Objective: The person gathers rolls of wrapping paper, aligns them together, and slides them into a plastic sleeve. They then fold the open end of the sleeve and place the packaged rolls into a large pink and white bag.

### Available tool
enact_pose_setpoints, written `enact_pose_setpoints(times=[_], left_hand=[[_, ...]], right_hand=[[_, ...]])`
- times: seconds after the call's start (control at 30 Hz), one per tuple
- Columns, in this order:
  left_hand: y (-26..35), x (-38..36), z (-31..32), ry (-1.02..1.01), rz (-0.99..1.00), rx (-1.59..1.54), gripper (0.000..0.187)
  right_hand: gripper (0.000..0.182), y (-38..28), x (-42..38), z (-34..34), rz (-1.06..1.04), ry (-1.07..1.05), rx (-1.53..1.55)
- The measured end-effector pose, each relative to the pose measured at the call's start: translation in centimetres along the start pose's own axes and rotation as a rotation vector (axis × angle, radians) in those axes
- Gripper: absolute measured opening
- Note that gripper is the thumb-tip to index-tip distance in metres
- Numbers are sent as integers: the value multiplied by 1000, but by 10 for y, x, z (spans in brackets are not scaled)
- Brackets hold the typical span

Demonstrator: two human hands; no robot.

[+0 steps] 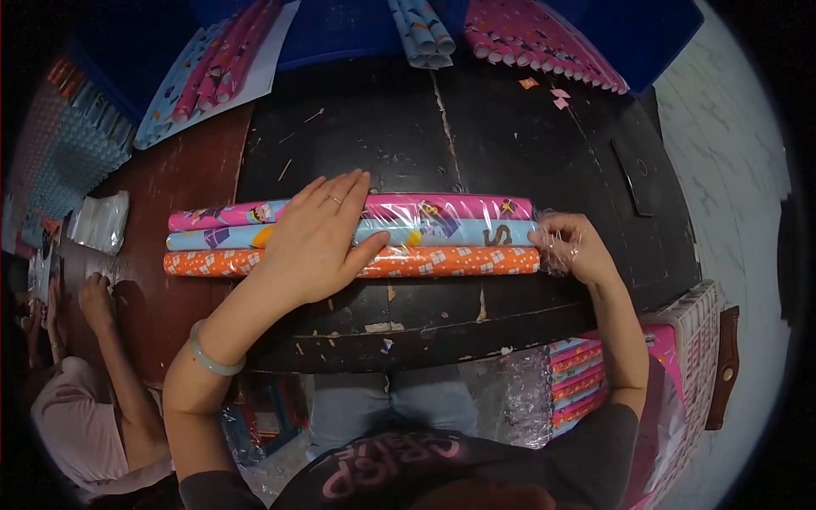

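Observation:
Three wrapping paper rolls lie side by side on the black table: a pink roll farthest from me, a light blue roll in the middle, an orange roll nearest. A clear plastic sleeve covers their right half. My left hand lies flat across all three rolls near their middle, fingers spread, a ring on one finger. My right hand pinches the crinkled end of the plastic sleeve at the rolls' right end.
Blue crates at the table's far edge hold more rolls, pink ones at the right. A white basket with rolls stands at my right. Another person sits at the left by a brown table.

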State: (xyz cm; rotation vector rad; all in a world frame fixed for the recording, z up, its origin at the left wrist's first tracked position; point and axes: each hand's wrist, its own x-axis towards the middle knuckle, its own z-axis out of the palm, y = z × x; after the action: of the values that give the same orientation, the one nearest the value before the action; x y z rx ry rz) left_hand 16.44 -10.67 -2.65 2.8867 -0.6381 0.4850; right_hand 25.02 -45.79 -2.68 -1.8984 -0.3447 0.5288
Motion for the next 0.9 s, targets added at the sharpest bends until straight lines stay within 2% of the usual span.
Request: enact_pose_setpoints(times=[0.07,0.13,0.2,0.23,0.4,0.43,0.47,0.53,0.67,0.73,0.8,0.9], left_hand=[[0,0,-1,1,-4,1,62],[0,-1,0,10,-3,-11,62],[1,-1,0,9,-1,-8,62],[1,-1,0,15,-2,-5,62],[0,-1,0,32,-16,-8,62],[0,-2,1,23,-19,-3,62],[0,-2,1,23,-21,-7,62],[-1,-3,2,-5,-26,3,62],[-2,-3,4,10,-31,25,62],[-2,-3,6,45,-20,20,63],[-2,-4,9,50,-37,23,63],[-2,-4,10,66,-29,-14,65]], right_hand=[[28,3,6,-6,197,-50,286],[34,4,11,-5,253,96,211],[34,-10,9,-13,287,-99,152],[34,-13,5,-17,288,-93,146],[26,-19,-23,-30,-1,-66,-242],[28,-19,-29,-27,-251,-97,-518],[28,-19,-31,-21,-248,-99,-520],[30,-17,-34,-7,-160,-72,-373],[24,-18,-22,-9,-107,-135,-341],[17,-23,-14,-13,163,-180,-137],[13,-32,-11,-8,112,-187,-130],[13,-23,-6,-12,181,-108,-66]])
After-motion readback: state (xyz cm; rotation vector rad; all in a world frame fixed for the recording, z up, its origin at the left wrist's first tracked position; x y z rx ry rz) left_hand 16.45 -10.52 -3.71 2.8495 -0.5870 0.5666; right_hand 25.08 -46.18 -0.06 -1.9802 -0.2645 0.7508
